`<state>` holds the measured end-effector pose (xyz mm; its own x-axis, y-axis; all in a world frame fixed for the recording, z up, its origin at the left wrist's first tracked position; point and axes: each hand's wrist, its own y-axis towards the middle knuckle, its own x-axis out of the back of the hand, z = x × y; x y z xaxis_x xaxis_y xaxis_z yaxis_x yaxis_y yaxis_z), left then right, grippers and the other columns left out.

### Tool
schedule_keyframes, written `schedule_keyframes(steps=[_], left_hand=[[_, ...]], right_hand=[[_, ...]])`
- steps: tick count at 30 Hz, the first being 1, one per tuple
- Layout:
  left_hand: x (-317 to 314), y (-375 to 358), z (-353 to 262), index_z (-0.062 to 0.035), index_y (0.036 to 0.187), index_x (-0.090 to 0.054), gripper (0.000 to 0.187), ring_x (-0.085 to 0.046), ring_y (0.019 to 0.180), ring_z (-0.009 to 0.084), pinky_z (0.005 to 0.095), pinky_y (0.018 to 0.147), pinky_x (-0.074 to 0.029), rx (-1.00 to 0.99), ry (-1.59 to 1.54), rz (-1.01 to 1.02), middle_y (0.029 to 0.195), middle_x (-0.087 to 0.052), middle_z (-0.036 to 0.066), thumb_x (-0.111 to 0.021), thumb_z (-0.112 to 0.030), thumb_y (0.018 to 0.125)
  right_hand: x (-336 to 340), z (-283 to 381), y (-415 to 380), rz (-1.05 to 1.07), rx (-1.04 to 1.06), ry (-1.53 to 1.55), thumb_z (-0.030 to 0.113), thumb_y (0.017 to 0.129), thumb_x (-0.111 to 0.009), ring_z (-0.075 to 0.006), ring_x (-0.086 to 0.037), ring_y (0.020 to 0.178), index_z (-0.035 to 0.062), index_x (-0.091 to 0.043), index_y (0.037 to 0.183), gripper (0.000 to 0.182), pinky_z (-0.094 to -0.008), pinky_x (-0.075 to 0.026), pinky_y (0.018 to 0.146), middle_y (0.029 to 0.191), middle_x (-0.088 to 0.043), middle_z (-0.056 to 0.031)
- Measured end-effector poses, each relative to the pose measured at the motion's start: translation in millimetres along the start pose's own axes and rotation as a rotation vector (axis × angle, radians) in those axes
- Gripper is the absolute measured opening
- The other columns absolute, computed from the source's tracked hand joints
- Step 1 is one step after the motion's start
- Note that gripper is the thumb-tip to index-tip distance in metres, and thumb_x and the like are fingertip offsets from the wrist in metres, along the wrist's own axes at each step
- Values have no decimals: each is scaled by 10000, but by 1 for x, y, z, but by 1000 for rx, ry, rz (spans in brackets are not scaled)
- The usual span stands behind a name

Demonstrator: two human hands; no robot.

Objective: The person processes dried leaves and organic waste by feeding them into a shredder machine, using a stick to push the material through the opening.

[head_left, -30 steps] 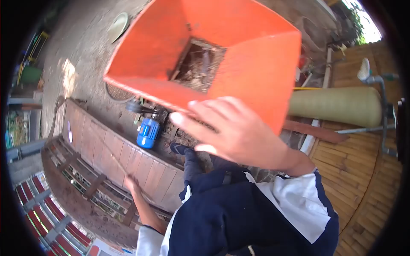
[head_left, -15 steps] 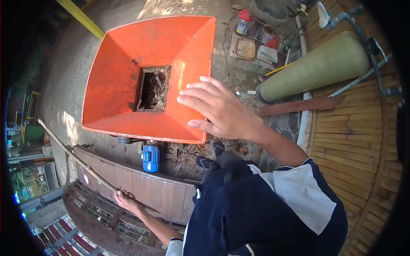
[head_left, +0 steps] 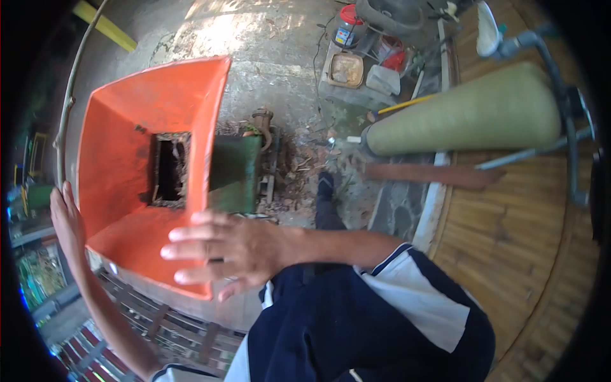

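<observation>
A large orange hopper opens upward at the left, with a square dark opening at its bottom edged by dry leaf debris. My left hand grips a long thin wooden stick just outside the hopper's left wall, and the stick stands up past the rim. My right hand, palm down with fingers spread, is at the hopper's near right rim and holds nothing. Its fingers overlap the rim in this view.
A green machine body sits beneath the hopper, leaf litter beside it. To the right are a tall pale-green tank, a reddish plank and bamboo flooring. Tubs and a red-lidded container stand at the back.
My left hand has swung up and left with the stick, now more upright. My right hand has moved down and left to the near rim. The view shifted, uncovering the green body; the blue motor is hidden.
</observation>
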<state>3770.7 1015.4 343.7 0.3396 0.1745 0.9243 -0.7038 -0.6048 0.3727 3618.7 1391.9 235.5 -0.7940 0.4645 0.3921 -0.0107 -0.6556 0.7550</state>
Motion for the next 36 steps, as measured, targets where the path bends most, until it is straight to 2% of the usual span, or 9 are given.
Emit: schedule_keyframes(steps=[1,5,10,13,15,17,20,26,36], left_hand=[[-20,19,15,27,976,-520,486,-538,848,509,530,736,-429,-48,85,-17,905,-581,315,-424,-440,1071],[-83,81,45,1,1012,-542,493,-569,939,542,585,753,-427,122,210,121,1005,-624,340,-404,-468,1066],[-112,100,65,-47,1198,-595,609,-582,1090,511,571,895,-457,450,343,66,1139,-640,315,-351,-580,1035],[-120,90,67,-53,1234,-600,638,-580,1131,489,556,941,-447,539,320,-49,1191,-639,288,-350,-600,1023],[-120,90,77,-57,1250,-601,647,-580,1147,480,552,958,-440,539,294,-114,1212,-641,271,-352,-607,1018],[-119,87,66,-61,1264,-602,648,-590,1139,477,549,955,-446,686,255,-203,1198,-662,245,-356,-608,1015],[-121,81,49,-61,1269,-596,650,-597,1124,482,550,946,-452,644,278,-278,1182,-664,256,-363,-610,1012],[-124,76,51,-43,1219,-603,621,-609,1073,495,563,917,-451,572,406,-372,1151,-670,258,-380,-587,1019],[-116,77,7,-13,1118,-633,595,-638,1010,459,526,837,-467,801,346,-386,995,-687,237,-418,-561,1031]], right_hand=[[20,-10,-9,29,-3,24,460,1017,-491,-304,-383,1438,170,-498,1412,490,-526,-265,1186,1537,-436,-138],[99,-62,-50,-128,-32,14,340,998,-548,-320,-552,1275,123,-559,1322,390,-468,-483,1023,1390,-563,-154],[242,-135,-148,108,-392,-351,119,842,-727,-269,-628,1130,77,-622,1229,403,-413,-522,983,1201,-657,-96],[316,-150,-194,175,-747,-493,75,895,-658,-319,-638,1082,49,-618,1244,352,-426,-489,973,1173,-671,-138],[343,-171,-230,149,-823,-496,49,907,-629,-336,-635,1075,31,-606,1253,347,-423,-472,991,1176,-669,-148],[356,-186,-257,-5,-974,-584,43,928,-614,-305,-644,1068,25,-594,1276,349,-402,-479,977,1169,-669,-152],[348,-214,-273,-114,-1062,-515,40,948,-602,-267,-653,1052,26,-584,1294,347,-377,-488,960,1153,-673,-150],[301,-286,-223,52,-990,-280,34,945,-611,-238,-665,1022,37,-570,1311,368,-363,-505,929,1120,-676,-138],[328,-491,-150,42,-939,-204,42,952,-602,-247,-678,961,37,-564,1312,362,-361,-529,866,1064,-688,-135]])
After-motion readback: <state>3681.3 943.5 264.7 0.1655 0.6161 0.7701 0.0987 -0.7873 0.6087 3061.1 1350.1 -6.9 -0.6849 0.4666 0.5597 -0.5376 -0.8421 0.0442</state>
